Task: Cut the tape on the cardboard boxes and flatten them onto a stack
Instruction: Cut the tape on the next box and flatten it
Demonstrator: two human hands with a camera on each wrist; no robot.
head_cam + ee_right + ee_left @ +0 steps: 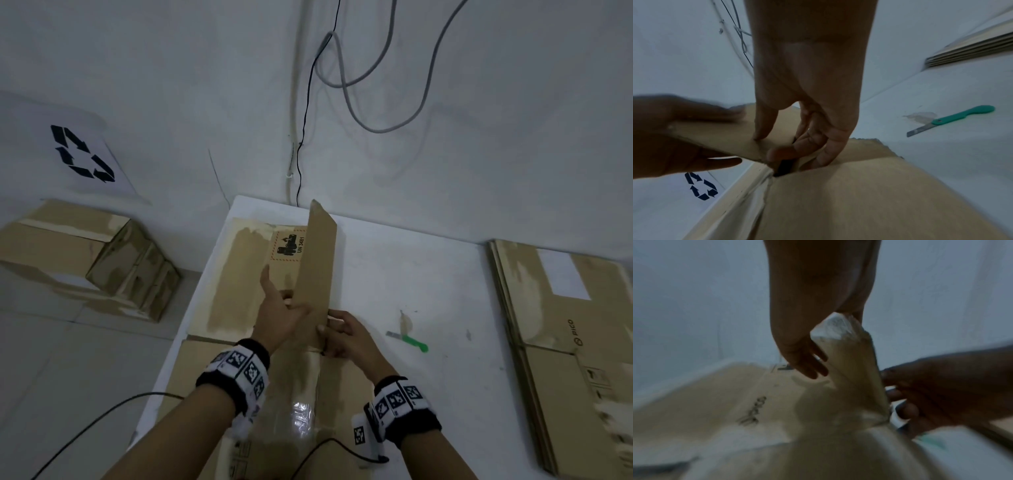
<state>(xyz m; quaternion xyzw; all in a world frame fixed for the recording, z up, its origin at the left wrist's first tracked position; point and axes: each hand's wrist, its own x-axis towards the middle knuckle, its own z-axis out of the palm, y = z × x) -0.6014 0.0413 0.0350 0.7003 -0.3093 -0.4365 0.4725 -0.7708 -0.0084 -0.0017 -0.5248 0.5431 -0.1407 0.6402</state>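
The cardboard box (239, 274) lies on the white table (394, 267) directly under both hands, one flap (317, 274) standing upright between them. The left hand (279, 313) has its fingers straight and spread, laid flat against the left face of the flap, thumb pointing away from the body. The right hand (346, 334) is curled at the flap's near lower corner: from the right wrist view its thumb presses on the flap's surface while the other fingers (818, 146) hook down beside it at the fold. Clear tape (301, 414) shines on the box panel nearest the wrists. To the right of the right hand, apart from it, a green-handled knife (409, 339) rests on the table. Farther right sits a stack of flattened boxes (561, 342). Well left of the left hand, on the floor, is an unflattened box (85, 257)
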